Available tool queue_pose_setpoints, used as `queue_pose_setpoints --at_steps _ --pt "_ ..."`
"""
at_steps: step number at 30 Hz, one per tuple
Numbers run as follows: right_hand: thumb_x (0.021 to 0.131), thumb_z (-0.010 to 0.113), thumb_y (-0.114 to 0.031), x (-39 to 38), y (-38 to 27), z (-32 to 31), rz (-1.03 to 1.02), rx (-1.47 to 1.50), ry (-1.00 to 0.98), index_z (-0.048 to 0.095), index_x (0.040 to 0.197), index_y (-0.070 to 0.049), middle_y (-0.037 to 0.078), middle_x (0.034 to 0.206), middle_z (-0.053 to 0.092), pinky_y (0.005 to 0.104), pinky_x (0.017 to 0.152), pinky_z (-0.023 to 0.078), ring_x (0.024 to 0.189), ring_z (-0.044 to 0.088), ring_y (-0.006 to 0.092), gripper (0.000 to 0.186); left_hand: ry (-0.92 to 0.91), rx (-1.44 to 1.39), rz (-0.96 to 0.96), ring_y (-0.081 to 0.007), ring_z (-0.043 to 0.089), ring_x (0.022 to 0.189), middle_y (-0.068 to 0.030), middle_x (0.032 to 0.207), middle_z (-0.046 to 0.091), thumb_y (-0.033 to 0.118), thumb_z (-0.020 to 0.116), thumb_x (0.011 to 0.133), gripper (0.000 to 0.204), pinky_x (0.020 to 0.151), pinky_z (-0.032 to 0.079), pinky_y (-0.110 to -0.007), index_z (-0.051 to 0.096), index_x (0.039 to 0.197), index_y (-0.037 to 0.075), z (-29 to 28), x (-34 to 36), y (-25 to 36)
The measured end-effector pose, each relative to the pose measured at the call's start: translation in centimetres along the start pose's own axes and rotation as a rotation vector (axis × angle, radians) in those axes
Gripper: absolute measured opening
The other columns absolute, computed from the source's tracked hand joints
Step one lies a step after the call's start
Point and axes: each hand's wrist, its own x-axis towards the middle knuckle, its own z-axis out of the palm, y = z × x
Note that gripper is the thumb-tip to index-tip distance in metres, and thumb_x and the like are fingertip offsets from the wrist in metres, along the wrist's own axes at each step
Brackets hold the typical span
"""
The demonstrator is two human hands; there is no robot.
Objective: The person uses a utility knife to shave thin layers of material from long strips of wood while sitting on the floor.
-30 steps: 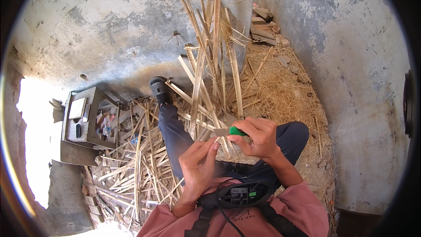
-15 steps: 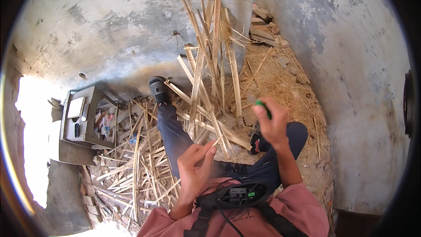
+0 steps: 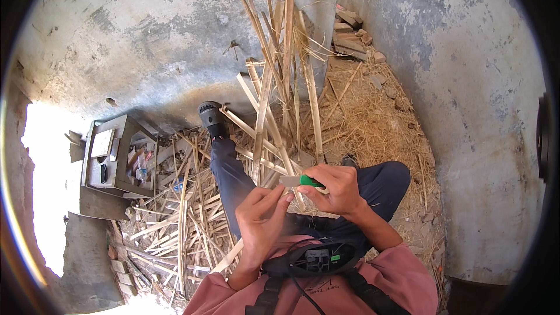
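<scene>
Right hand [image 3: 339, 189] back in from farther right, bringing green-handled knife [image 3: 309, 181] to left hand [image 3: 261, 213]. Right hand curled tight around handle, blade pointing left. Left hand pinched, thumb against fingers, on thin pale strip [image 3: 289, 190], mostly hidden, just below blade; cannot tell if touching. Tall slats [image 3: 289, 52] rise before wall [image 3: 175, 46]; loose strips [image 3: 189, 227] strewn beside left leg [image 3: 228, 181]

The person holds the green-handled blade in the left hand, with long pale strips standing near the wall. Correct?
Not quite: the head view shows the green-handled blade in the right hand, not the left hand. Long pale strips do stand near the wall.
</scene>
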Motion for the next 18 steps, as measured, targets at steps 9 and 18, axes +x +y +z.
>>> queue_pose_setpoints --at_steps 9,18 --pt "0.098 0.077 -0.035 0.8 0.9 -0.9 0.114 -0.089 0.083 0.074 0.096 -0.008 0.006 0.073 0.069 0.0358 0.054 0.051 0.06 0.07 0.0232 0.028 -0.029 -0.018 -0.076 -0.0133 0.064 0.072 -0.0084 0.087 0.074 0.002 0.087 0.087 0.026 0.065 0.048 -0.027 0.083 0.112 0.0 -0.7 -0.1 1.2" --pt "0.097 0.079 -0.033 0.2 1.3 -1.7 0.089 0.08 0.047 0.074 0.097 -0.006 0.008 0.076 0.07 0.0356 0.055 0.052 0.06 0.068 0.0248 0.027 0.051 0.002 -0.018 -0.0082 0.065 0.073 -0.006 0.087 0.072 -0.002 0.088 0.085 0.026 0.063 0.049 -0.024 0.083 0.111 -0.001 -0.5 0.2 -0.1"
